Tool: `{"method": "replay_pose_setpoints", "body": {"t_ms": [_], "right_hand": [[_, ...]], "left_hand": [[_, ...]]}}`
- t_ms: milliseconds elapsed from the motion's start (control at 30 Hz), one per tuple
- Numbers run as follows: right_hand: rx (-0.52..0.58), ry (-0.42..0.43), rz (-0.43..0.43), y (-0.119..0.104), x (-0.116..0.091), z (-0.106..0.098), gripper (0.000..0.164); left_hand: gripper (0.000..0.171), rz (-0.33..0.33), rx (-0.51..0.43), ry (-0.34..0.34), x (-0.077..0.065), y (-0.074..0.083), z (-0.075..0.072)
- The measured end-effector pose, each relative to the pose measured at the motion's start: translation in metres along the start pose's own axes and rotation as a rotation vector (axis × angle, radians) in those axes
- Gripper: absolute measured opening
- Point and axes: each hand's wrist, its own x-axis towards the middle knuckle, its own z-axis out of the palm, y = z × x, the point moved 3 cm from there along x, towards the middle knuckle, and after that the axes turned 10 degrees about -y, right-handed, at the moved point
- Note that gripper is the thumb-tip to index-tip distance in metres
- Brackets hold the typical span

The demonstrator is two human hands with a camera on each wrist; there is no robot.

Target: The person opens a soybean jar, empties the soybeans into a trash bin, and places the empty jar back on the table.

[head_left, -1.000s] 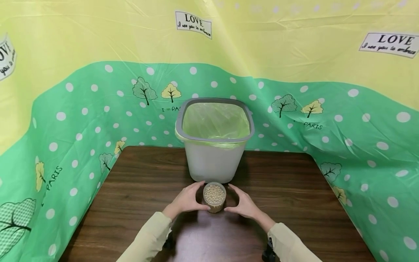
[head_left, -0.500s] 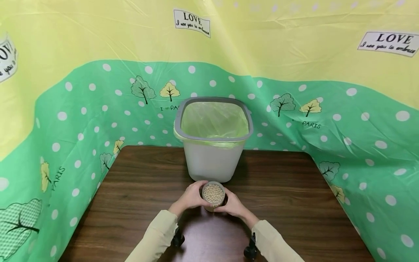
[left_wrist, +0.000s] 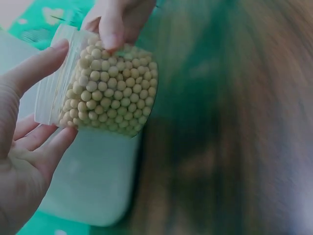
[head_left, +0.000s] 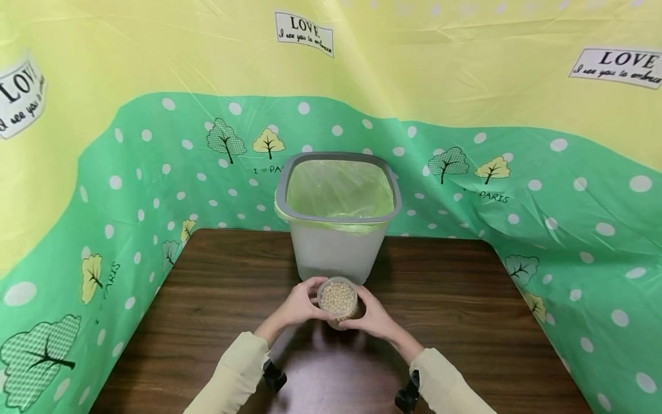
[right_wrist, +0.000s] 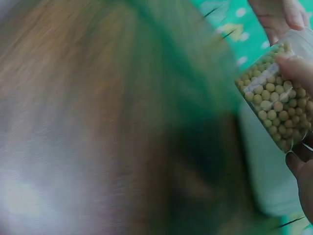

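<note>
A clear jar of soybeans point(head_left: 338, 298), round and filled with pale beans, is between both hands in front of the bin. My left hand point(head_left: 300, 305) grips its left side; in the left wrist view the thumb lies at the pale, ridged top end of the jar point(left_wrist: 110, 90) and fingers curl beneath. On the other side my right hand point(head_left: 376, 317) grips the body lower down. The right wrist view has that hand's thumb pressed against the jar wall point(right_wrist: 274, 98), with a finger under it. Dark wrist straps show below both sleeves.
Just behind the jar stands a white bin point(head_left: 333, 253) with a grey rim and a green liner bag. The dark wooden table point(head_left: 465, 322) reaches to a green and yellow patterned cloth point(head_left: 465, 144) hung around the back and sides.
Both hands, first apart from the jar on either side, have come together and taken hold of it. The jar has risen and looks slightly larger, closer to the head camera.
</note>
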Motion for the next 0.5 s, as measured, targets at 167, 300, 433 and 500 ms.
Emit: {"method": "replay_pose_setpoints", "body": {"t_ms": [167,300,433,500], "right_hand": [[-0.063,0.002,-0.085,-0.031,0.008,-0.026,0.080],[-0.086,0.012,-0.119,-0.035,0.014,-0.041,0.083],[-0.058,-0.003,-0.128,-0.062,0.015,-0.053,0.083],[-0.042,-0.014,-0.117,-0.079,0.014,-0.057,0.082]], "left_hand": [[0.076,0.067,-0.100,0.000,0.002,0.033,-0.011],[0.076,0.096,-0.138,-0.002,0.001,0.062,-0.016],[0.075,0.124,-0.140,0.015,0.001,0.076,-0.019],[0.075,0.140,-0.146,0.023,0.002,0.076,-0.020]]}}
